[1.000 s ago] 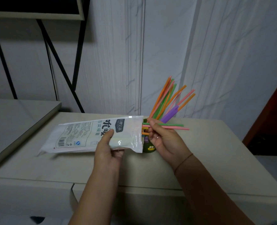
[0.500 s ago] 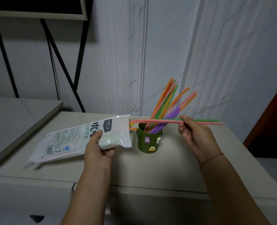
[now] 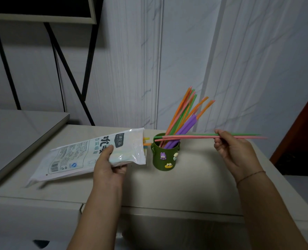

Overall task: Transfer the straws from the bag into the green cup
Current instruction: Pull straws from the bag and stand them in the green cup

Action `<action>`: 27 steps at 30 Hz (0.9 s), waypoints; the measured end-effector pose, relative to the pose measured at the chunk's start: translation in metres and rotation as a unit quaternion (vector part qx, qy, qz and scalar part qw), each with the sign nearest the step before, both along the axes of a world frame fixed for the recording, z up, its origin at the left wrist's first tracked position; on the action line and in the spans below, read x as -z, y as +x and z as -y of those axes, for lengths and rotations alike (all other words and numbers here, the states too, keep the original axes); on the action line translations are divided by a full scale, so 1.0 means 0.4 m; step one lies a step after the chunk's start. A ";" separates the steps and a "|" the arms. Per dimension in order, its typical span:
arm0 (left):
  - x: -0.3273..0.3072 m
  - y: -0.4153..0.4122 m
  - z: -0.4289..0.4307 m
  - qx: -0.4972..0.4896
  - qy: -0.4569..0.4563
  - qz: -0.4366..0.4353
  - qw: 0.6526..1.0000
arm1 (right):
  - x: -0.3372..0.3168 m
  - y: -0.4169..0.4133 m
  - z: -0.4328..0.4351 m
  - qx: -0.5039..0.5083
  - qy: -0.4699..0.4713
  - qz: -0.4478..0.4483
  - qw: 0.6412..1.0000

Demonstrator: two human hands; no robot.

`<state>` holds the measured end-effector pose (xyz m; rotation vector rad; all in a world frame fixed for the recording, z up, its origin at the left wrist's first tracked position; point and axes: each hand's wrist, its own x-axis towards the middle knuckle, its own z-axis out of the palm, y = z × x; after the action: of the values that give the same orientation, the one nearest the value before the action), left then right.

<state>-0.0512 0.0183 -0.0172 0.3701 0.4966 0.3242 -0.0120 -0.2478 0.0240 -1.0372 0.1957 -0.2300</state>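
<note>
Prob. light, bendy straws (image 3: 191, 136) are pinched mid-length by R grip (image 3: 234, 152); bag (image 3: 81, 156), cup's (image 3: 157, 160) 9 o'clock, held by L grip (image 3: 108, 166).

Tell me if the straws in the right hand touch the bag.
Apart. The head view shows the straws pinched by the right hand ending at the cup rim, with a clear gap to the bag mouth.

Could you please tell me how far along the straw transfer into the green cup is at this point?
Done: a bunch of orange, green and purple straws stands in the green cup. In hand: the right hand pinches pink and green straws, level above the cup and clear of the bag, which the left hand grips. Left: drop those in; more straw ends poke from the bag's mouth.
</note>
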 end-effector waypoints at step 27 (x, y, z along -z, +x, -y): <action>-0.004 -0.002 0.031 0.004 0.026 -0.001 1.000 | 0.042 0.064 -0.179 -0.051 -0.360 0.073 0.929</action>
<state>-0.0518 0.0059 -0.0156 0.4221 0.4890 0.3301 0.0138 -0.1761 0.0071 -1.7489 -0.0927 -0.2925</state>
